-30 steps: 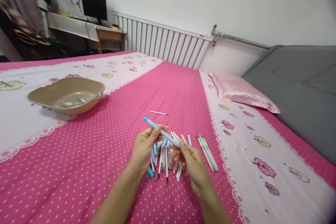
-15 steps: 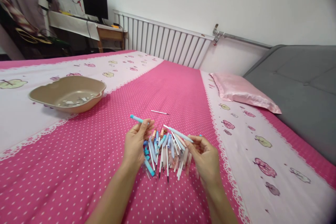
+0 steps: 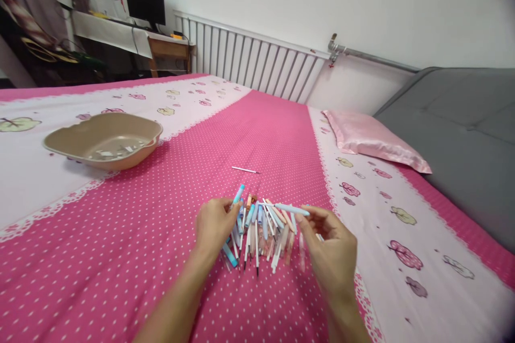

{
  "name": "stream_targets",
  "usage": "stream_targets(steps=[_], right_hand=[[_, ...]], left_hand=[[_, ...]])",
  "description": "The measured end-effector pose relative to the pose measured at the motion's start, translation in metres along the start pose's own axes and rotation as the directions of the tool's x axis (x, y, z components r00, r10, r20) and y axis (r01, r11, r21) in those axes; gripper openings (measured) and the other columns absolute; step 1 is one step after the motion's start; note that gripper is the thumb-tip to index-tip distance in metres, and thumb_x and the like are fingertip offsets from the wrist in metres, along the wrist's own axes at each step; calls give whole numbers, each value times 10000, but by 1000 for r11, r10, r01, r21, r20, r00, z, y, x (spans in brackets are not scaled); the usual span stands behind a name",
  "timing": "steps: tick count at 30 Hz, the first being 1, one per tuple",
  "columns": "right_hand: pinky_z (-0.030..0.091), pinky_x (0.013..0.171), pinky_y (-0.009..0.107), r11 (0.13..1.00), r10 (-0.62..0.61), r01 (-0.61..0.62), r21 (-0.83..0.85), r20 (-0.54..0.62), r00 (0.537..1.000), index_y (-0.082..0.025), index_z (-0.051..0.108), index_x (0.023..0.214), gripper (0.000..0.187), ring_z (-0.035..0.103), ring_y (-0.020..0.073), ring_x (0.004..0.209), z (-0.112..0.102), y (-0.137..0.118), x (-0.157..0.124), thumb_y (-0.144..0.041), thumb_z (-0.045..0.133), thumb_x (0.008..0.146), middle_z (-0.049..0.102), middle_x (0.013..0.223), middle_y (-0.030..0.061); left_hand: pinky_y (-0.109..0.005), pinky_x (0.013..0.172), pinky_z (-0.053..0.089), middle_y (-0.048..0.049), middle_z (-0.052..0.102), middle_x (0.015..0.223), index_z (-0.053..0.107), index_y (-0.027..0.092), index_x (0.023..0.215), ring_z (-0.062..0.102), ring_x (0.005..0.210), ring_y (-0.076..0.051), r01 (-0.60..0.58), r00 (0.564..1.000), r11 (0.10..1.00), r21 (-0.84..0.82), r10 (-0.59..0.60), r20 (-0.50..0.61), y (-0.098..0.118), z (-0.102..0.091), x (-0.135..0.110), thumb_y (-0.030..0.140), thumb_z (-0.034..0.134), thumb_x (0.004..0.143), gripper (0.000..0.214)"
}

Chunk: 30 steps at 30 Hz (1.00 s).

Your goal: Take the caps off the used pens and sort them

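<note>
My left hand (image 3: pixel 216 221) is closed, its thumb and fingers pinching a turquoise pen barrel (image 3: pixel 238 193) that points up and away. Between the fingertips of my right hand (image 3: pixel 332 240) is a pale blue pen barrel (image 3: pixel 290 209), held nearly level, with a thin white end toward the left. Below and between both hands lies a loose pile of pen parts (image 3: pixel 257 233): white refills with dark tips, blue and orange pieces, and clear pinkish tubes. One white refill (image 3: pixel 245 170) lies apart, beyond the pile.
A beige basin (image 3: pixel 102 142) holding small white and grey bits sits on the bed at left. The bedspread (image 3: pixel 273 134) is pink with white dots. At right is a pink pillow (image 3: pixel 376 142) by a grey headboard (image 3: pixel 454 134). A radiator (image 3: pixel 253 56) stands along the wall.
My left hand has turned and lowered its turquoise barrel toward the pile, so it now points up instead of left. My right hand has shifted right with the pale blue barrel, which is now more level.
</note>
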State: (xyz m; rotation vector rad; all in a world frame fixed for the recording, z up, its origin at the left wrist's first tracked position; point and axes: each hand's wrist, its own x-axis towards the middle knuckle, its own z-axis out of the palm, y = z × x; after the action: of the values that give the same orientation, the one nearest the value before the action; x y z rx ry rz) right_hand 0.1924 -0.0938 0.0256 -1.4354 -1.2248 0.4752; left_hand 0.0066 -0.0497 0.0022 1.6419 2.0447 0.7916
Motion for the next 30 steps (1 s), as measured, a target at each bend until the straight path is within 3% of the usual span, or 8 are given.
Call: stream_targets(steps=[5, 8, 12, 16, 18, 23, 25, 30], right_hand=[[471, 632, 285, 992, 29, -16, 121, -104, 994, -163, 630, 921, 291, 577, 176, 731, -6, -4, -1, -366, 676, 718, 634, 830, 67], [474, 606, 289, 999, 16, -13, 29, -103, 995, -153, 638, 922, 304, 577, 173, 679, 8, 14, 4, -382, 657, 723, 644, 787, 67], [488, 630, 315, 992, 76, -67, -108, 84, 994, -147, 654, 893, 276, 606, 187, 649, 29, 46, 12, -365, 617, 727, 669, 748, 68], [489, 645, 333, 966, 165, -101, -239, 264, 950, -169, 648, 979, 330, 638, 204, 655, 17, 62, 24, -339, 616, 698, 694, 811, 67], [477, 665, 355, 904, 167, -60, -423, 219, 961, -185, 636, 1040, 366, 641, 229, 708, 1, 66, 31, -357, 585, 721, 693, 889, 89], [442, 666, 404, 543, 312, -93, -835, 98, 945, -126, 605, 1087, 443, 604, 331, 892, -25, 84, 44, -390, 552, 735, 638, 997, 208], [437, 636, 401, 507, 387, -121, -853, 100, 917, -120, 616, 1030, 412, 609, 332, 854, -26, 93, 45, -385, 571, 718, 638, 966, 216], [422, 594, 368, 571, 409, -156, -806, 114, 906, -124, 603, 950, 249, 618, 290, 731, -22, 100, 46, -245, 509, 755, 653, 807, 172]], left_hand=[[-256, 494, 183, -62, 585, 528, 659, 201, 588, 512, 520, -180, 20, 999, 988, 150, -25, 32, -1, 3, 1, 466, 446, 772, 387], [-259, 505, 188, -82, 613, 554, 684, 207, 607, 533, 538, -192, 13, 999, 990, 140, -18, 31, -4, 7, 2, 453, 459, 770, 371], [-257, 525, 225, -103, 658, 608, 740, 219, 747, 562, 577, -212, -5, 1000, 1000, 4, 5, 30, -4, 8, 2, 433, 536, 733, 296], [-260, 532, 247, -116, 673, 641, 743, 210, 869, 590, 625, -242, -6, 998, 1000, 16, 5, 55, -1, 5, 3, 445, 537, 734, 340], [-254, 530, 250, -103, 674, 649, 731, 216, 921, 593, 638, -235, -1, 998, 998, 58, -3, 70, 0, 4, 3, 454, 516, 746, 365], [-244, 526, 242, -59, 647, 626, 712, 229, 969, 561, 584, -193, -7, 997, 997, 72, 1, 81, -2, 4, 5, 467, 481, 766, 389], [-245, 525, 236, -43, 620, 588, 714, 230, 956, 541, 561, -185, -15, 997, 998, 61, 10, 74, -3, 4, 5, 482, 480, 760, 397], [-242, 511, 224, 2, 512, 479, 720, 210, 918, 481, 502, -161, -36, 998, 999, -9, 37, 56, -2, 3, 5, 489, 480, 756, 402]])
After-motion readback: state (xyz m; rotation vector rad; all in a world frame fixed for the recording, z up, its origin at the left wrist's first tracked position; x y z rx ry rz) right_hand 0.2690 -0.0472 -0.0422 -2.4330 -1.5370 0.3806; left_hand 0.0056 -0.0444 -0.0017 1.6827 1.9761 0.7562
